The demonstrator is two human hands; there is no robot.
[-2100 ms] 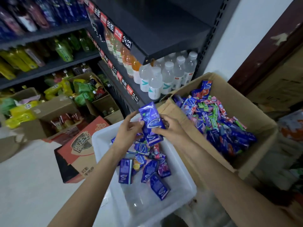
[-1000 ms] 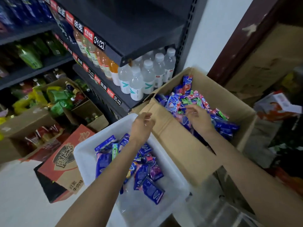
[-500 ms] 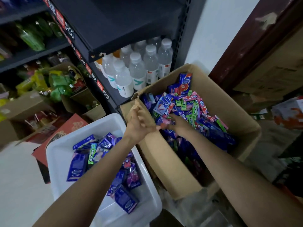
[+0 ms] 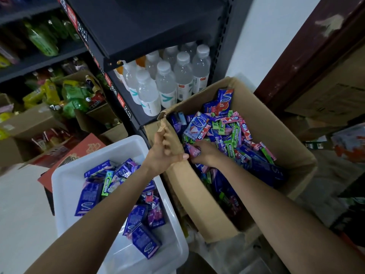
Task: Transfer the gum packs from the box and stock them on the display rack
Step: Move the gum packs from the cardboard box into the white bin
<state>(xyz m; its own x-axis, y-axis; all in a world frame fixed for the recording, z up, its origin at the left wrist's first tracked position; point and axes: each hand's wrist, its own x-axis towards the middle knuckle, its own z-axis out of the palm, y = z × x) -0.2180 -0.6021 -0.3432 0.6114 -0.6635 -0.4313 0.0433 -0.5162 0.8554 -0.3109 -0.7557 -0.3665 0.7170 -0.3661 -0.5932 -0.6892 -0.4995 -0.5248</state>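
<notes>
**Gum box and tub beside the drinks shelving**

Black metal shelving (image 4: 138, 22) fills the upper left of the head view, its upper tiers blurred and cut off by the frame edge; red price tags along the rails are mostly illegible. Clear plastic water bottles with white caps (image 4: 167, 84) stand on the lower shelf, the rear ones partly hidden under the tier above. Below right sits the large open brown cardboard box (image 4: 276, 125), heaped with loose gum packs in blue, purple, green and pink wrappers (image 4: 229, 131); packs under the right forearm lie in shadow and cannot be told apart. Just beside the box, to the left, a white rectangular plastic tub (image 4: 65, 186) holds more blue and purple gum packs (image 4: 88, 198), several covered by the left forearm. The left hand (image 4: 162, 153) grips the torn near flap of the box, fingers curled around the cardboard edge. The right hand (image 4: 205, 153) reaches into the box, fingers closed narrowly on a small pink-purple pack (image 4: 192, 150), mostly hidden.
</notes>
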